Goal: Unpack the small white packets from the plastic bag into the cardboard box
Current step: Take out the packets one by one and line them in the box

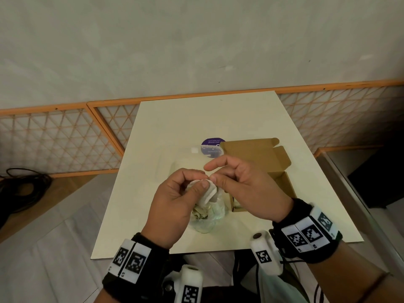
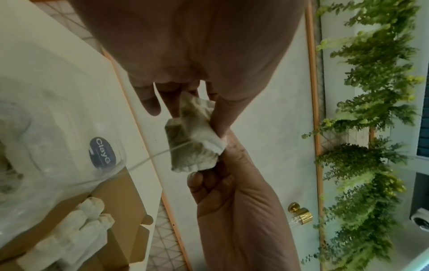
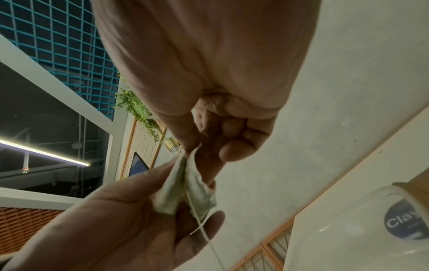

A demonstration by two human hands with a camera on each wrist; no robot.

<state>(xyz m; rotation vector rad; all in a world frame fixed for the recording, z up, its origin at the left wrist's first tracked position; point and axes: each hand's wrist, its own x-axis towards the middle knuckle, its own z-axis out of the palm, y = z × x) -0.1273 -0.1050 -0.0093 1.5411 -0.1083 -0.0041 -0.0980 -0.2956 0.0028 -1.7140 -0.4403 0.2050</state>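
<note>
Two hands meet just above the counter point(image 1: 251, 119), and both are on the same small white packet point(image 2: 195, 135). My left hand point(image 1: 175, 202) pinches it between thumb and curled fingers; my right hand point(image 1: 242, 186) nips its upper edge with thumb and middle finger, the index finger sticking out free. The packet hangs in the air over the mouth of the plastic bag point(image 1: 207, 217), which stands on the counter right under my hands with more crumpled packets inside.

I judge the packet to be very light and soft — it looks like thin paper around loose filling, creased already and easy to tear. A thin string point(image 3: 204, 232) trails off it, and that could snag on the bag rim. I would hold it by the crimped edge, not the belly, and with a gentle pinch only.

Just beside the bag on my right sits the cardboard box point(image 1: 260, 162), open, its flaps standing up at the far side. The left wrist view shows pale packets point(image 2: 76, 231) already lying in it. Beyond the bag a round purple label point(image 1: 213, 147) shows — apparently printed on clear plastic.
</note>
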